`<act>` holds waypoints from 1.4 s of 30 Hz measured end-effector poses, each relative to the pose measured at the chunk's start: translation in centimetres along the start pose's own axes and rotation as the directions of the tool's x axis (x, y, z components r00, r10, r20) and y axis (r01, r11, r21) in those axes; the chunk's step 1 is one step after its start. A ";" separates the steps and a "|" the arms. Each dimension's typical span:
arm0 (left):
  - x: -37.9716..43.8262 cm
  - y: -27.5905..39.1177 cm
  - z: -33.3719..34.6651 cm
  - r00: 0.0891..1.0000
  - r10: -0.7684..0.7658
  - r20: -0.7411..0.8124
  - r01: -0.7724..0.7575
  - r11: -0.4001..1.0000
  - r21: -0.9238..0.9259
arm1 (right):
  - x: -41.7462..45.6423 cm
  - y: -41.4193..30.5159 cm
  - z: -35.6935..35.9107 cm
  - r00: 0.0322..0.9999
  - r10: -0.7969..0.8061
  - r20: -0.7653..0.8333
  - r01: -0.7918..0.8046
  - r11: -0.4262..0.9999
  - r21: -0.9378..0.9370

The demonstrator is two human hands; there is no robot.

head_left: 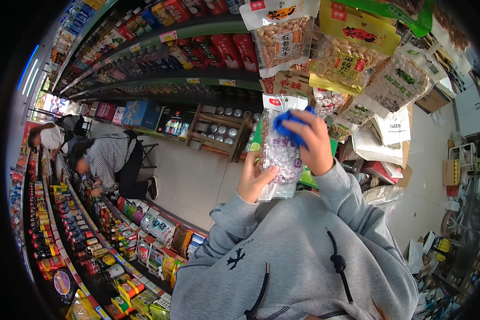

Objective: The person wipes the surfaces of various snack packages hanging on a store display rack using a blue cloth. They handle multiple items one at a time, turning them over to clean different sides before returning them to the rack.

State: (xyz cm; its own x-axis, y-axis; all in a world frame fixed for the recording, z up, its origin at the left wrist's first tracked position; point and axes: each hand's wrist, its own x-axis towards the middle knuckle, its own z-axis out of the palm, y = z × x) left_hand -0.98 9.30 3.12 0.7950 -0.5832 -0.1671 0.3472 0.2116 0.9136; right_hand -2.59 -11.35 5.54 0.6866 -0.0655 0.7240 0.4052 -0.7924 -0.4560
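A clear plastic snack bag with a white top and purple print [282, 160] stands upright before my chest. My left hand [258, 178] grips its lower left side, thumb across the front. Bunched in my right hand [314, 138] is a blue cloth [290, 126], pressed against the bag's upper front. Just above hang a white-topped bag of peanuts [282, 38] and a yellow-topped bag of peanuts [350, 52]. Another clear snack bag [400, 78] hangs to their right.
Long store shelves [208, 30] with drinks run across the top left. A wooden crate [218, 130] with cans stands below them. Two people bend at the left shelves, one in a checkered shirt [110, 158]. Cardboard and packaging [380, 146] lie at the right.
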 end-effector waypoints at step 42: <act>0.7 -4.7 -2.6 0.948 0.059 -0.312 -0.076 0.996 -0.042 | -7.9 -6.8 2.4 0.943 -0.096 0.320 -0.011 0.949 0.317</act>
State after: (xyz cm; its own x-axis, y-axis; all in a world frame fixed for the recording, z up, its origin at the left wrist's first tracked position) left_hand -0.81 9.90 -2.28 0.9296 -0.2955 -0.2202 0.3064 0.2878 0.9074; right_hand -9.31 -3.97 1.70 0.8013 0.2086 0.5607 0.5681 -0.5590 -0.6040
